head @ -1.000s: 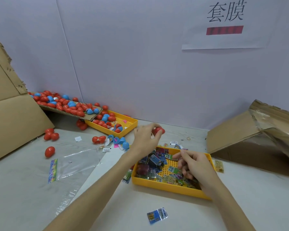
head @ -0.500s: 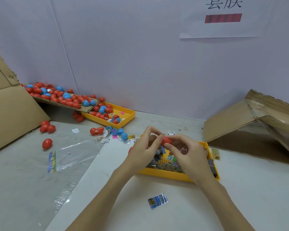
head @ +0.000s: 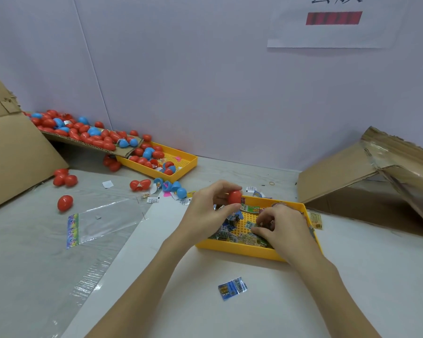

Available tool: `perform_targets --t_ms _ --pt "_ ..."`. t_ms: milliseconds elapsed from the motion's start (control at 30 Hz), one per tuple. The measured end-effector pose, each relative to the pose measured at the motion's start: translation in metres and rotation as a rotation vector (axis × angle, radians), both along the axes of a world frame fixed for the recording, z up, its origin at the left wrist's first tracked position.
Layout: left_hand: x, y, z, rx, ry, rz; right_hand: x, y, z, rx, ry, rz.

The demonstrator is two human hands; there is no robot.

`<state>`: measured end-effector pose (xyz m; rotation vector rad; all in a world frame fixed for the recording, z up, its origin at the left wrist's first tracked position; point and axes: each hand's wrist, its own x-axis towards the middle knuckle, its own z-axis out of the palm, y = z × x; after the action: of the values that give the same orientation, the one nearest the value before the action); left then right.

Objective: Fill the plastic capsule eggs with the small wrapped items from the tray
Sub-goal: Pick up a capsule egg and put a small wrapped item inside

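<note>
Two bare forearms — no sleeves, left hand (head: 205, 211) and right hand (head: 282, 228) ungloved, ringless.

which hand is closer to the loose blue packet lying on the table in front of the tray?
Right. The right hand is in the tray just beyond the blue packet; the left hand is farther, up-left.
</note>
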<state>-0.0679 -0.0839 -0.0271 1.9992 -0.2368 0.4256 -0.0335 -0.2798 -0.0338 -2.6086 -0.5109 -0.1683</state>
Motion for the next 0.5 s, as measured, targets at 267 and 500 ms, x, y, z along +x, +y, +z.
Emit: perform_targets --t_ms 267,500 --pt "-0.001 -0.008 -0.004 0.23 -0.067 -0.116 -0.006 0.006 0.0 0.577 0.012 0.127" --pt "-0.001 0.0 0.001 0.022 -0.101 -0.089 -0.008 0.009 0.001 0.929 0.293 0.192"
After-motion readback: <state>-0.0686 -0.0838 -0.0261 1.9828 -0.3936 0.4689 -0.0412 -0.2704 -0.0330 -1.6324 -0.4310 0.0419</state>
